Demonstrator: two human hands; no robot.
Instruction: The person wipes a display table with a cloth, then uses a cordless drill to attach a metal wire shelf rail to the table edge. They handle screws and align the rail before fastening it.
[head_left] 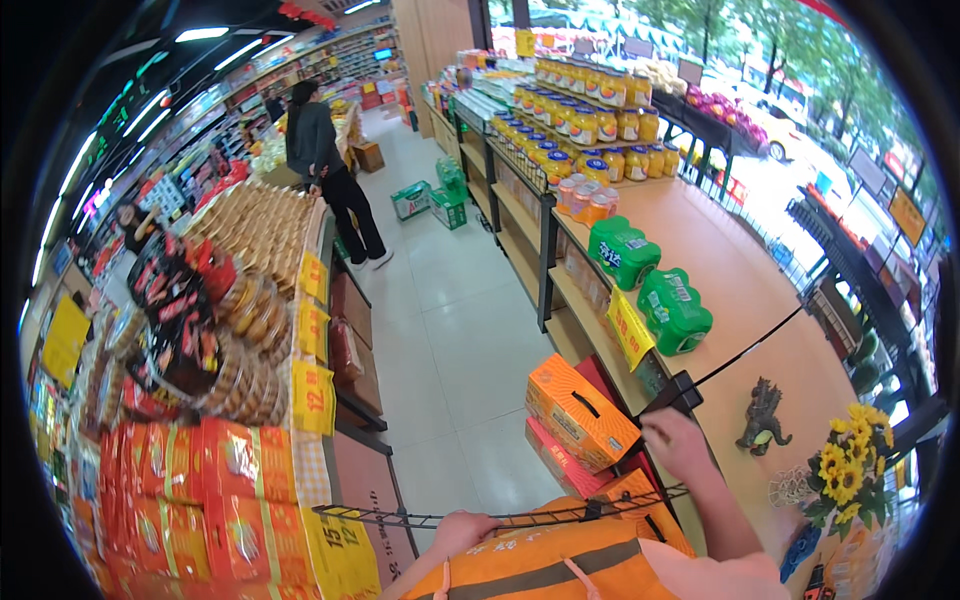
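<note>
At the lower middle, my left hand (pixel 466 531) is closed round the edge of a long black wire rack (pixel 585 516), which spans across in front of my orange apron (pixel 530 570). My right hand (pixel 676 441) is curled closed at the corner of the wooden display shelf (pixel 745 235), just below a black box-shaped fitting (pixel 674 392) on the shelf post. Its fingertips are partly hidden, so what it grips does not show. Close to it on the left stands an orange carton (pixel 583 412) with a black handle, above a pink-red carton (pixel 558 458).
Green drink packs (pixel 674 310), a dark dinosaur figurine (pixel 763 415) and yellow artificial sunflowers (pixel 848 460) stand on the shelf top, with stacked yellow jars (pixel 590 125) farther back. Left is a counter of orange snack bags (pixel 245 462). A person (pixel 325 165) stands in the aisle near green cartons (pixel 411 200).
</note>
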